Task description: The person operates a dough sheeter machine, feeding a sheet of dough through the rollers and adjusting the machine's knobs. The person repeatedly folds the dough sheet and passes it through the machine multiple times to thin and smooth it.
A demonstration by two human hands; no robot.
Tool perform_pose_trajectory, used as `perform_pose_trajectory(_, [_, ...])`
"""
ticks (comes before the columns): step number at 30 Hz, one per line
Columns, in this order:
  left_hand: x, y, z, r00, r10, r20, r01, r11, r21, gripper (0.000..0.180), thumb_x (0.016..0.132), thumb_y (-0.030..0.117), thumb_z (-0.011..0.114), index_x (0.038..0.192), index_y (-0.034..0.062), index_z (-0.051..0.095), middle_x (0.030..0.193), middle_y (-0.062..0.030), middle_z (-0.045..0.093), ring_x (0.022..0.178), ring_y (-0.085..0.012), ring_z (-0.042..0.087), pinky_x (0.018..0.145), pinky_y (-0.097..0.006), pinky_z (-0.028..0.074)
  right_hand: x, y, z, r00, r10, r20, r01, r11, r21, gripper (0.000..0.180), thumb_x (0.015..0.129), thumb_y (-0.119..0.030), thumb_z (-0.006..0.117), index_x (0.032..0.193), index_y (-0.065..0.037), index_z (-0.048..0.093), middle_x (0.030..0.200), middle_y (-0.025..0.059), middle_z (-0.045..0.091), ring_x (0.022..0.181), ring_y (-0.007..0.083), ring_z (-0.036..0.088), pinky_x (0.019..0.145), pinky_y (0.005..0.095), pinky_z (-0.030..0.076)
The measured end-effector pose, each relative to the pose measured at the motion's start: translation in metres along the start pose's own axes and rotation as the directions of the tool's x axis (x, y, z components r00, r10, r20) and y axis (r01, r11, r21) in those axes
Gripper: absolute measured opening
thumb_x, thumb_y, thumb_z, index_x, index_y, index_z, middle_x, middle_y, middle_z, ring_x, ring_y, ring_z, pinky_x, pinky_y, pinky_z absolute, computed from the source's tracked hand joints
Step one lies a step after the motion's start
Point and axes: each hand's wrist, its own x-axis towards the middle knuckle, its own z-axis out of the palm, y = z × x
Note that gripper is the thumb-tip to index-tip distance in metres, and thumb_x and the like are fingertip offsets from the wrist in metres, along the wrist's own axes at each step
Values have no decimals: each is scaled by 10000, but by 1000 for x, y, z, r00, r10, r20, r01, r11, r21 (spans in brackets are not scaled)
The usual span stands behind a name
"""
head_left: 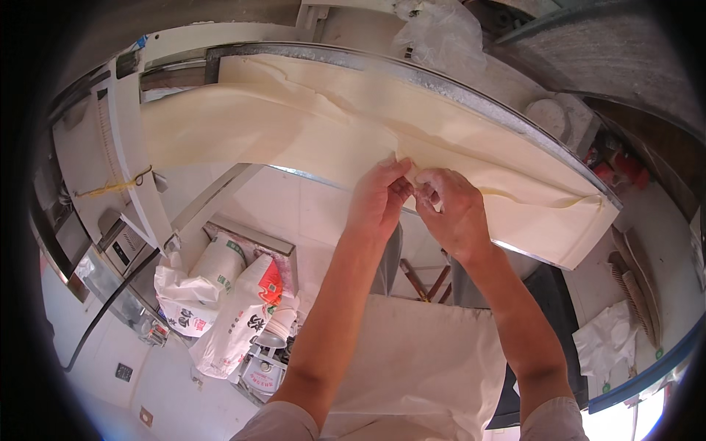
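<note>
A long, pale yellow dough sheet [294, 128] stretches from the machine on the left across to the right, with folds and overlapping layers along it. My left hand [381, 192] is closed, its thumb and fingers pinching the sheet's edge near the middle. Right beside it, my right hand [452, 209] is also closed, fingertips pinched at the same spot and nearly touching the left. The small bit of dough between the fingertips is mostly hidden by my fingers.
A white machine [140, 169] with yellow string stands at the left. A metal rim [471, 95] borders the dough's far side. Below left are white printed sacks [239, 316] and a scale [262, 373]. Clear plastic bags [441, 33] lie at the back; a white bag [607, 334] is at right.
</note>
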Motion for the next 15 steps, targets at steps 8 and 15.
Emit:
perform_pose_trajectory(8, [-14,-17,-13,950,236,-205,-246,969,-25,190,851,-32,699,1022,40,661,947,-67,705,842,-178,671,820,-328,544,5,-4,-9,986,-132,99,144,982,-120,134,775,5,704,878,-49,637,785,112,584,811,319,592,746,439,513])
perform_pose_trajectory(15, [-30,3,1,937,292,-191,-287,957,52,321,843,-99,677,1155,-30,653,1008,-110,729,903,-175,698,828,-294,558,23,-14,-9,988,-14,156,3,998,69,82,862,-69,671,918,-14,649,855,134,647,836,328,626,739,426,521])
